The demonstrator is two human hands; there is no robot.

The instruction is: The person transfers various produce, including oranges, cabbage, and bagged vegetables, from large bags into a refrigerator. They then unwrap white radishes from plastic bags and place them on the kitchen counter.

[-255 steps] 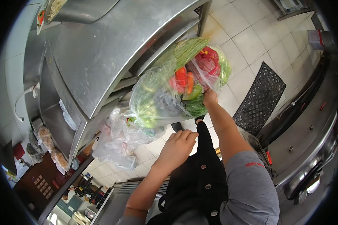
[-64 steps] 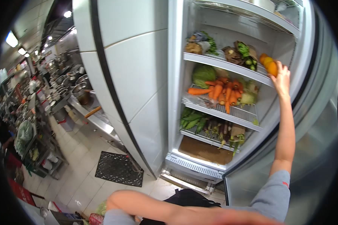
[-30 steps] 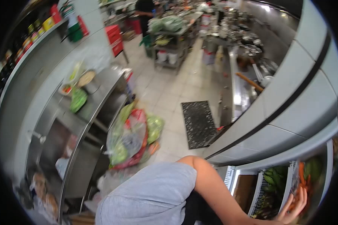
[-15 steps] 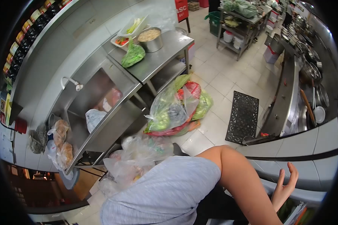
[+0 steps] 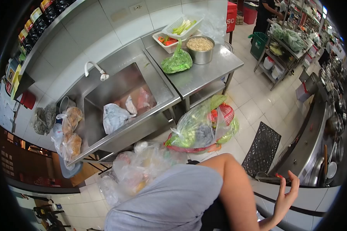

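Observation:
My right hand (image 5: 286, 200) is at the lower right with thumb and fingers apart and nothing visible between them. It appears in front of the tiled ledge by the cooking station. A bent arm (image 5: 233, 181) in a grey sleeve (image 5: 162, 196), apparently my left, fills the bottom middle; its hand is out of frame below. Beyond the elbow, a large clear bag of green vegetables (image 5: 187, 134) with a red net lies on the floor. Clear plastic bags (image 5: 142, 165) with blurred contents sit beside the sleeve.
A steel sink (image 5: 119, 82) holds a whitish bag (image 5: 117, 117) and wrapped pinkish items. The adjoining steel table (image 5: 216, 69) carries a pot (image 5: 200, 50), vegetable baskets and bagged greens (image 5: 177, 61). A black mat (image 5: 262, 148) lies on the floor; a person (image 5: 264, 15) stands far back.
The view has swung, bringing more of the sink and the far person into sight. My right hand appears slightly farther left and stays open.

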